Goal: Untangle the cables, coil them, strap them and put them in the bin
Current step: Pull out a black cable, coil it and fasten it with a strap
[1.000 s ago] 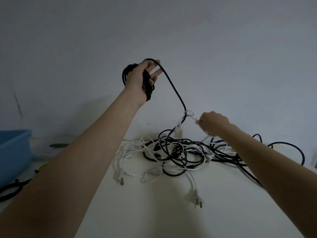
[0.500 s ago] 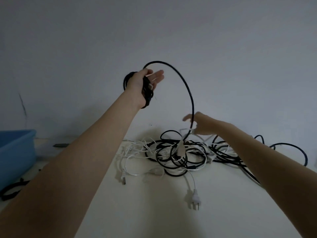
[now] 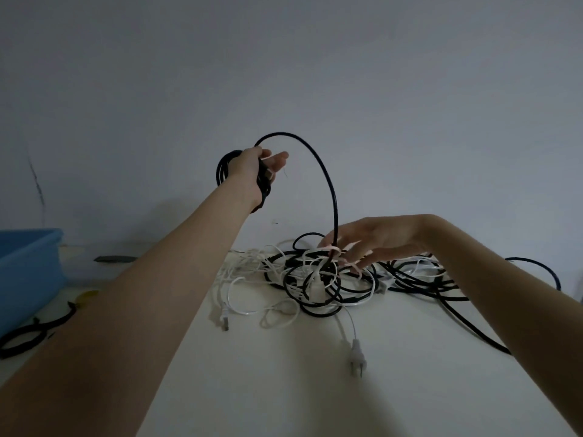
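Note:
My left hand (image 3: 254, 167) is raised above the table and holds a coil of black cable (image 3: 222, 170) looped round its palm, thumb over the strand. From it a black cable (image 3: 328, 187) arcs up and drops into the tangle of black and white cables (image 3: 315, 280) on the white table (image 3: 284, 389). My right hand (image 3: 378, 241) hovers over the tangle with fingers spread and pointing down, fingertips touching the top loops where the black cable enters. A white two-pin plug (image 3: 357, 357) lies in front of the tangle.
A blue bin (image 3: 28, 266) stands at the left edge. Black straps (image 3: 28, 334) lie in front of it, with a small yellow object (image 3: 88, 294) close by. A long black cable (image 3: 473, 326) trails off to the right. A plain wall rises behind the table.
My right hand let go of the white loop, slid down the black cable to the tangle and spread its fingers. The taut black cable now bows in a slack arc.

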Demonstrator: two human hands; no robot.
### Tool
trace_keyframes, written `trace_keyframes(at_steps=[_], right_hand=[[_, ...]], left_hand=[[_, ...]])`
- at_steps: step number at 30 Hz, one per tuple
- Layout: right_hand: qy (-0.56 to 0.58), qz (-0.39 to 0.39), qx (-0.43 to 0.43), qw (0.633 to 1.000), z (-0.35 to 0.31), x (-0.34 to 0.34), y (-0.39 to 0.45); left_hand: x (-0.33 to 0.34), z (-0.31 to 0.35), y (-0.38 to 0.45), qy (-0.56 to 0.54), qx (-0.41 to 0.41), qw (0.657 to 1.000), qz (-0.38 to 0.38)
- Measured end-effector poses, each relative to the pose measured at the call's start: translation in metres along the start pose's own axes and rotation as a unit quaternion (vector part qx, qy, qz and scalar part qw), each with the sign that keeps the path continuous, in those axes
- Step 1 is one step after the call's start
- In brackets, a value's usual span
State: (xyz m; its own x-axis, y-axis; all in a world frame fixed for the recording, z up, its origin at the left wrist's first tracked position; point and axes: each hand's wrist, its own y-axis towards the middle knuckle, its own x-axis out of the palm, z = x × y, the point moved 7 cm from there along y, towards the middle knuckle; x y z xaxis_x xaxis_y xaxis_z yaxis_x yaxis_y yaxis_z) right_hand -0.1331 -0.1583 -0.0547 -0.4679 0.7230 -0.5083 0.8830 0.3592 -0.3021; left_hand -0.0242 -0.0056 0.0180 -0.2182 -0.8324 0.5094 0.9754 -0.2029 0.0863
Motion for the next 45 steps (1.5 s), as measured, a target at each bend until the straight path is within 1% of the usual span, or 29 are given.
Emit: trace_keyframes(at_steps=[2,4,6,8,10,12,14,17,19,20,21,23,24,25,27,28,30,31,32,33,34,35,36,37,39,40,42,44,45], right_hand=[[-0.036,0.033,-0.016,0.999,-0.007,-0.003,-0.001],[-0.077,0.152,-0.024,0.985,-0.013,-0.02,0.002],[-0.064,0.301,-0.041,0.951,-0.017,-0.045,-0.001],[-0.084,0.387,-0.084,0.914,-0.032,-0.059,-0.007],[-0.169,0.407,-0.111,0.891,-0.056,-0.059,-0.01],[-0.23,0.438,-0.124,0.86,-0.08,-0.059,-0.015],[-0.236,0.477,-0.143,0.835,-0.098,-0.066,-0.024],[-0.23,0.497,-0.163,0.821,-0.115,-0.071,-0.031],[-0.159,0.535,-0.198,0.806,-0.119,-0.076,-0.036],[-0.111,0.561,-0.215,0.792,-0.119,-0.08,-0.041],[-0.064,0.594,-0.229,0.768,-0.12,-0.087,-0.049],[0.014,0.668,-0.251,0.7,-0.121,-0.11,-0.071],[0.032,0.695,-0.252,0.673,-0.122,-0.122,-0.082],[0.017,0.714,-0.239,0.658,-0.124,-0.131,-0.09],[-0.078,0.736,-0.189,0.645,-0.128,-0.134,-0.096],[-0.125,0.731,-0.168,0.649,-0.128,-0.13,-0.091],[-0.193,0.681,-0.13,0.694,-0.123,-0.118,-0.073],[-0.203,0.631,-0.116,0.739,-0.117,-0.11,-0.061],[-0.166,0.562,-0.112,0.802,-0.109,-0.102,-0.047],[-0.083,0.47,-0.102,0.873,-0.098,-0.088,-0.031],[-0.026,0.381,-0.083,0.921,-0.088,-0.072,-0.015],[-0.039,0.31,-0.058,0.948,-0.08,-0.056,-0.001],[-0.104,0.261,-0.035,0.959,-0.073,-0.044,0.012],[-0.175,0.233,-0.012,0.957,-0.066,-0.037,0.02],[-0.3,0.233,0.005,0.925,-0.061,-0.035,0.029],[-0.323,0.25,-0.003,0.913,-0.063,-0.038,0.027],[-0.296,0.304,-0.039,0.905,-0.075,-0.052,0.014],[-0.242,0.402,-0.094,0.878,-0.095,-0.076,-0.009],[-0.209,0.473,-0.121,0.848,-0.102,-0.093,-0.023]], left_hand=[[-0.003,-0.01,0.002,0.008,-0.013,1.0,0.009],[-0.003,-0.018,0.0,0.039,-0.035,0.999,0.0],[0.002,-0.03,-0.01,0.113,-0.065,0.991,-0.037],[0.013,-0.046,-0.024,0.173,-0.089,0.977,-0.091],[0.025,-0.055,-0.036,0.175,-0.086,0.972,-0.133],[0.037,-0.052,-0.041,0.144,-0.059,0.977,-0.142],[0.044,-0.043,-0.041,0.139,-0.021,0.98,-0.142],[0.055,-0.034,-0.04,0.183,0.033,0.967,-0.177],[0.06,-0.036,-0.04,0.28,0.06,0.936,-0.206],[0.059,-0.041,-0.04,0.355,0.072,0.906,-0.22],[0.057,-0.048,-0.04,0.433,0.077,0.868,-0.23],[0.04,-0.064,-0.032,0.559,0.065,0.795,-0.226],[0.029,-0.07,-0.025,0.591,0.055,0.777,-0.21],[0.019,-0.072,-0.017,0.599,0.048,0.776,-0.192],[0.008,-0.067,-0.004,0.598,0.056,0.785,-0.154],[0.008,-0.062,-0.001,0.604,0.064,0.781,-0.144],[0.012,-0.053,0.001,0.596,0.071,0.786,-0.148],[0.013,-0.05,0.0,0.581,0.069,0.796,-0.156],[0.015,-0.047,-0.002,0.564,0.067,0.806,-0.165],[0.017,-0.047,-0.004,0.552,0.068,0.813,-0.176],[0.02,-0.046,-0.007,0.551,0.071,0.809,-0.191],[0.024,-0.047,-0.009,0.558,0.08,0.799,-0.207],[0.027,-0.049,-0.011,0.573,0.091,0.784,-0.222],[0.03,-0.05,-0.012,0.596,0.101,0.763,-0.23],[0.03,-0.053,-0.011,0.634,0.114,0.73,-0.228],[0.028,-0.054,-0.01,0.643,0.118,0.723,-0.221],[0.019,-0.058,-0.004,0.659,0.119,0.715,-0.198],[0.008,-0.062,0.005,0.67,0.107,0.716,-0.165],[0.003,-0.063,0.009,0.681,0.104,0.711,-0.142]])
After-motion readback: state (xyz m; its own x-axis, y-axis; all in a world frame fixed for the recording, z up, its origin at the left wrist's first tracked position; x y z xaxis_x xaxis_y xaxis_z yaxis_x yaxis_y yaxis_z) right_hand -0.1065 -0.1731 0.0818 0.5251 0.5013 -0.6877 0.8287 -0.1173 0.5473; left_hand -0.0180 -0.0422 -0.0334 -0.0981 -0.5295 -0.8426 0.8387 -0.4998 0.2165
